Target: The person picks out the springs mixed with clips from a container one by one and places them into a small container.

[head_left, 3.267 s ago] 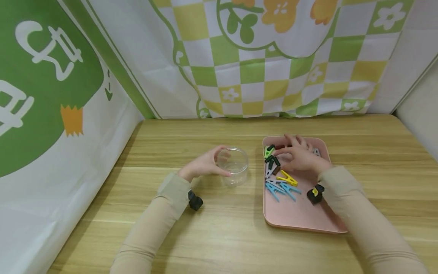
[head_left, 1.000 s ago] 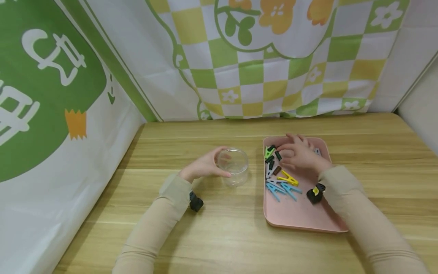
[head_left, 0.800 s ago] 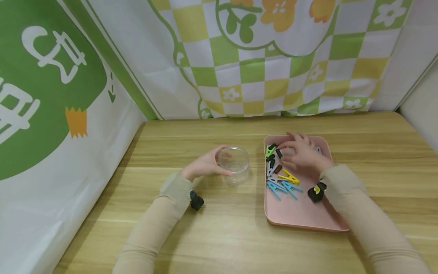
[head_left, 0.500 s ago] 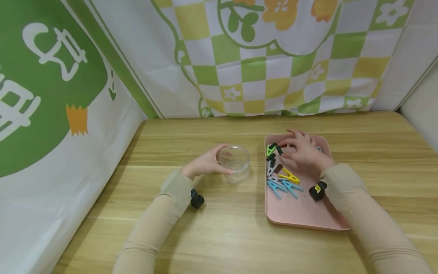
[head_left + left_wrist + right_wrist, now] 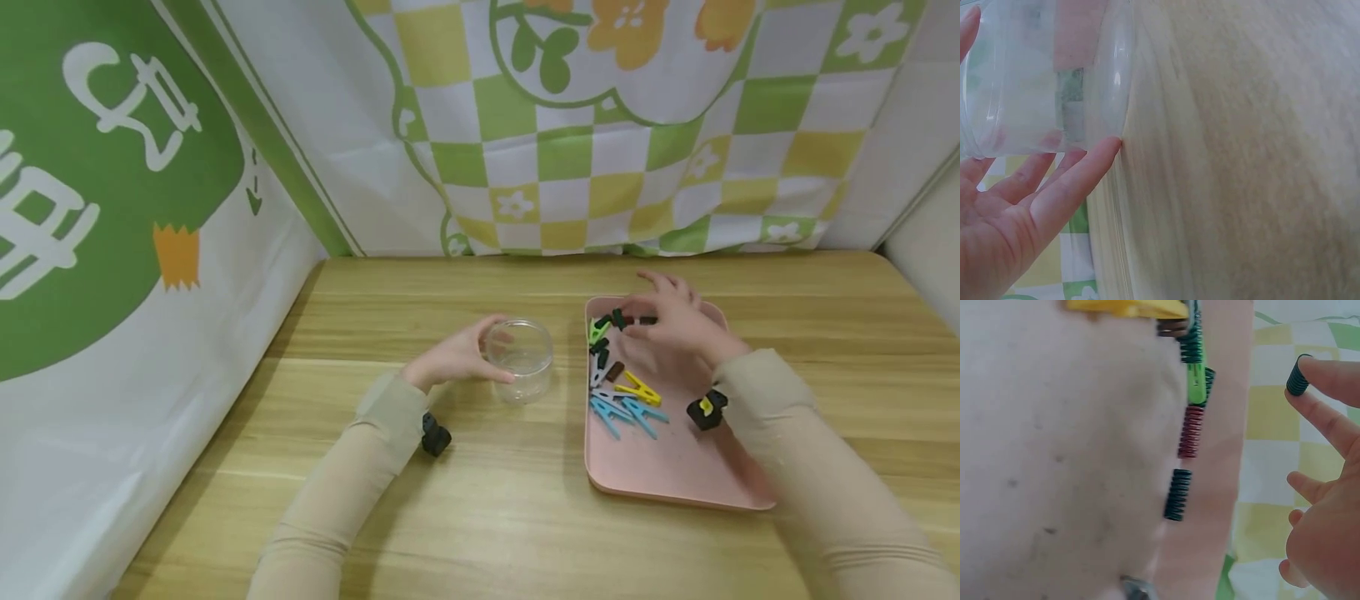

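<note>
My left hand (image 5: 457, 354) holds a clear round plastic container (image 5: 531, 387) on the table, thumb on the near side and fingers on the far side. In the left wrist view, fingertips lie along the container's wall (image 5: 1019, 94). Over the far part of a pink tray (image 5: 667, 471), my right hand (image 5: 678, 325) pinches a small dark green coil spring (image 5: 1298, 376) between thumb and index finger, its other fingers apart. Below it, a red spring (image 5: 1190, 432) and another dark green spring (image 5: 1177, 495) lie by the tray's far wall.
Along the tray's left side lie a lime green clothespin (image 5: 599, 332), a brown spring (image 5: 615, 372), a yellow clothespin (image 5: 641, 389) and blue clothespins (image 5: 611, 415), with grey ones among them. Behind the wooden table (image 5: 487, 517) hangs a checkered cloth (image 5: 562, 167).
My right hand, earlier low among the springs, has risen and moved toward the tray's far edge with the dark green spring pinched. The left hand and container stay put; the view shifts slightly.
</note>
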Demonstrator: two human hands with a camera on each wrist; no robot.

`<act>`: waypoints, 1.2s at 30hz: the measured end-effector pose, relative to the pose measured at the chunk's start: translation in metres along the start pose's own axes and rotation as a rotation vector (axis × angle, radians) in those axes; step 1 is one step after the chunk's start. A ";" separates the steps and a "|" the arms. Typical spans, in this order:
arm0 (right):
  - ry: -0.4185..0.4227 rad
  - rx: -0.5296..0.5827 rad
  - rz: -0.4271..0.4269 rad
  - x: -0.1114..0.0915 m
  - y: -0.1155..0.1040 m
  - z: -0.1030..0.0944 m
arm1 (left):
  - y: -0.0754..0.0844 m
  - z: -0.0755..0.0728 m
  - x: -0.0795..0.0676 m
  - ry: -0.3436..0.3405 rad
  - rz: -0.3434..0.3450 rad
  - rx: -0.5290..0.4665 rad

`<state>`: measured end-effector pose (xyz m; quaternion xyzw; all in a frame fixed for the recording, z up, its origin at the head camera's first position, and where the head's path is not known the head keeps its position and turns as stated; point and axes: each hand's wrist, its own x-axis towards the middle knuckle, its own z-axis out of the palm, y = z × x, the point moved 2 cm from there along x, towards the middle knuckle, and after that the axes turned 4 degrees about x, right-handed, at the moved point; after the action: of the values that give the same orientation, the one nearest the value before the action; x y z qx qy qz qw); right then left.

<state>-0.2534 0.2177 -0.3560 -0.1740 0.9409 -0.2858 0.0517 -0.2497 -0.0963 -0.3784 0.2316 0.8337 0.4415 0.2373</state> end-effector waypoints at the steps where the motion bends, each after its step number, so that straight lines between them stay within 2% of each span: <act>1: 0.001 -0.010 -0.001 0.000 -0.002 -0.002 | 0.000 0.000 0.000 0.000 0.001 -0.001; 9: 0.008 -0.005 0.009 0.002 -0.009 -0.011 | 0.002 0.000 -0.001 -0.004 -0.003 0.004; 19: 0.030 -0.029 -0.048 0.003 -0.022 -0.020 | 0.001 -0.001 0.000 -0.009 0.003 0.002; 36: 0.017 0.025 -0.105 0.003 -0.053 -0.027 | 0.000 -0.001 0.001 -0.002 -0.012 -0.013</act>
<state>-0.2454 0.1895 -0.3043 -0.2199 0.9274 -0.3011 0.0309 -0.2508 -0.0959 -0.3780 0.2257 0.8321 0.4451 0.2422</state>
